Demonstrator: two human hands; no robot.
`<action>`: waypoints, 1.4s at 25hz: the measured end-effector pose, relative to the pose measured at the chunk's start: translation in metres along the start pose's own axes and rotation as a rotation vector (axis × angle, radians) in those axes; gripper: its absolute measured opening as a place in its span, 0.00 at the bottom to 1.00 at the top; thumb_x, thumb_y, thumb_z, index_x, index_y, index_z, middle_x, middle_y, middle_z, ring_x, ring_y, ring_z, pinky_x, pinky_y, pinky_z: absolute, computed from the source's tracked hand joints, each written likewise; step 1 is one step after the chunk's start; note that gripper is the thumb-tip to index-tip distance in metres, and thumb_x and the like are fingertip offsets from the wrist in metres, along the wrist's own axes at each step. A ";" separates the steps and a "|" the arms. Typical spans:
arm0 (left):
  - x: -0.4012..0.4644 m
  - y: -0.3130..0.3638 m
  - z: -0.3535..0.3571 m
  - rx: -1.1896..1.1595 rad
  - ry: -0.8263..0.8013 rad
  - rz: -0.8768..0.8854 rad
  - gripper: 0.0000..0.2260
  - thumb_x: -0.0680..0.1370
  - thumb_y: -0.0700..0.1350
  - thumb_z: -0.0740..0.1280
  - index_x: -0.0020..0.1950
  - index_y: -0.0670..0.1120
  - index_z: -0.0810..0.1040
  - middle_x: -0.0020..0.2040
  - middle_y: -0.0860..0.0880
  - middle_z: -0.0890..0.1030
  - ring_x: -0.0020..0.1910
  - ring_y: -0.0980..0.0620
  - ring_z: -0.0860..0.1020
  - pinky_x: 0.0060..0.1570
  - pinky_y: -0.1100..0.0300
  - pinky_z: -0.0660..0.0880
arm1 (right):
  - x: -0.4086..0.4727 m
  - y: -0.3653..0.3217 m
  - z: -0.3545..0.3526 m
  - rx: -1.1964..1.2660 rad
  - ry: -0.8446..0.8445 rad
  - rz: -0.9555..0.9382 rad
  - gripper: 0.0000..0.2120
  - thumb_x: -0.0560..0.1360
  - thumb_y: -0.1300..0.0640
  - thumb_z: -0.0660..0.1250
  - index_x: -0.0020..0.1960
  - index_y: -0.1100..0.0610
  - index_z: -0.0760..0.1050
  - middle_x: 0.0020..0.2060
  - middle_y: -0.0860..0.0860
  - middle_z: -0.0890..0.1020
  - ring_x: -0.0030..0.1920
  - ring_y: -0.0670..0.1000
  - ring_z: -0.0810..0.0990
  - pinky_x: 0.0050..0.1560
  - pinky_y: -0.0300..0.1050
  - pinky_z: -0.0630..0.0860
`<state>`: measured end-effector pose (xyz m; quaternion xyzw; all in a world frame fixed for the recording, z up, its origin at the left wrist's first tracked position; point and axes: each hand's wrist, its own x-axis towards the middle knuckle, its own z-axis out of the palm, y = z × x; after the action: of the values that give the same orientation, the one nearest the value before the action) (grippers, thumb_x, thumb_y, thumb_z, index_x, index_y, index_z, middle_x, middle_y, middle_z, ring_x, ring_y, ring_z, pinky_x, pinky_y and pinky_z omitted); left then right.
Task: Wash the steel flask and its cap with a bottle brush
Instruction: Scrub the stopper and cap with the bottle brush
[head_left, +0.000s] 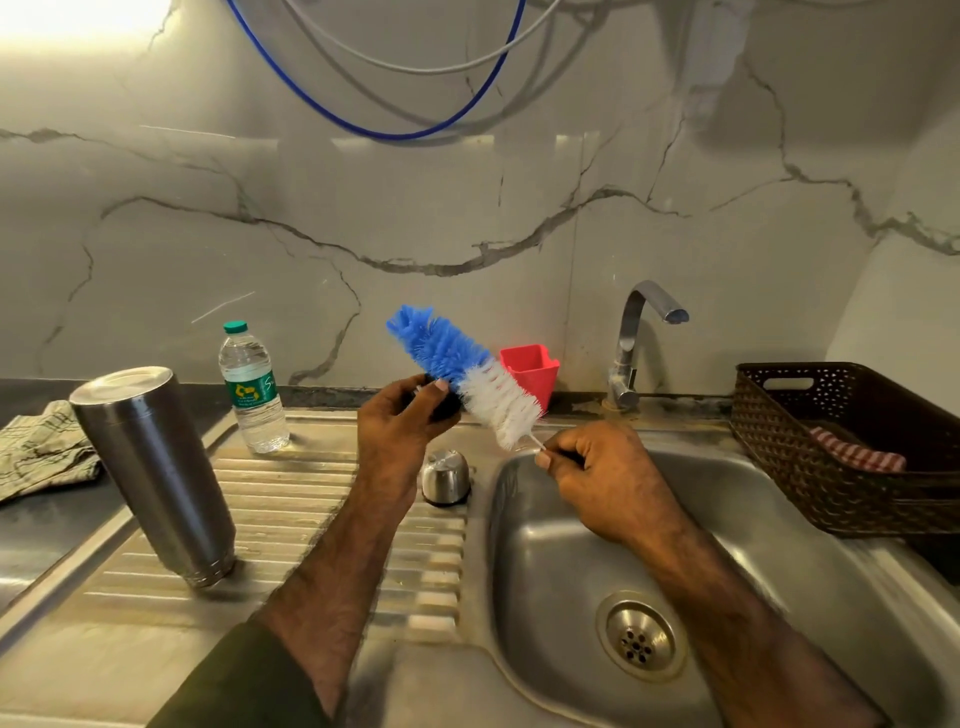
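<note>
Head view, kitchen sink station. Right hand (605, 478) pinches the thin white handle of the bottle brush (467, 371), fingers clenched around it just below the bristles. Brush tilts up toward 11 o'clock; white bristles low, blue bristles at the tip. Left hand (402, 421) is curled around a small dark object (447, 405) that touches the white bristles; what the object is cannot be told.

Steel flask (153, 473) stands upside down on the ribbed drainboard (291, 519), at 9 o'clock from the hands, well apart from them, mouth end down. Steel cap (445, 477) sits on the drainboard's right edge, directly below the left hand, at 6 o'clock from it, just beside the sink basin (727, 545).

Water bottle (253, 387) with green lid stands at 12 o'clock from the flask, near the wall. Red cup (532, 371) behind the brush. Tap (636, 345) at 1 o'clock from the right hand, spout over the basin. Brown basket (841, 447) at 3 o'clock, with a checked cloth (857, 452) inside. Green cloth (44, 447) lies at far 9 o'clock, on the counter.
</note>
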<state>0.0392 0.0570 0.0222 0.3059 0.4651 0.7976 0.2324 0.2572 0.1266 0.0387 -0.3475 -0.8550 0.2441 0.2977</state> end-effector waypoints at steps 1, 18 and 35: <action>-0.001 0.001 0.000 0.015 -0.024 -0.004 0.11 0.79 0.36 0.74 0.61 0.35 0.84 0.50 0.38 0.88 0.49 0.42 0.88 0.53 0.47 0.86 | 0.000 -0.001 0.000 -0.009 -0.008 0.005 0.12 0.79 0.52 0.71 0.38 0.52 0.83 0.28 0.47 0.80 0.28 0.45 0.75 0.30 0.41 0.73; -0.018 -0.006 0.027 -0.369 -0.111 -0.187 0.07 0.79 0.36 0.70 0.57 0.38 0.81 0.54 0.39 0.87 0.52 0.44 0.87 0.47 0.53 0.85 | -0.004 0.002 0.014 0.706 -0.111 0.248 0.13 0.83 0.59 0.66 0.44 0.66 0.81 0.27 0.56 0.74 0.22 0.47 0.64 0.25 0.38 0.59; -0.023 -0.005 0.018 -0.131 -0.466 -0.299 0.15 0.69 0.44 0.79 0.54 0.40 0.84 0.55 0.36 0.86 0.52 0.38 0.86 0.46 0.50 0.86 | 0.005 -0.002 0.018 1.066 0.040 0.293 0.11 0.80 0.57 0.71 0.50 0.66 0.83 0.34 0.58 0.79 0.24 0.47 0.62 0.24 0.37 0.57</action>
<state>0.0685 0.0550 0.0180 0.3931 0.3867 0.6910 0.4674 0.2415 0.1253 0.0292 -0.2685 -0.5500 0.6754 0.4114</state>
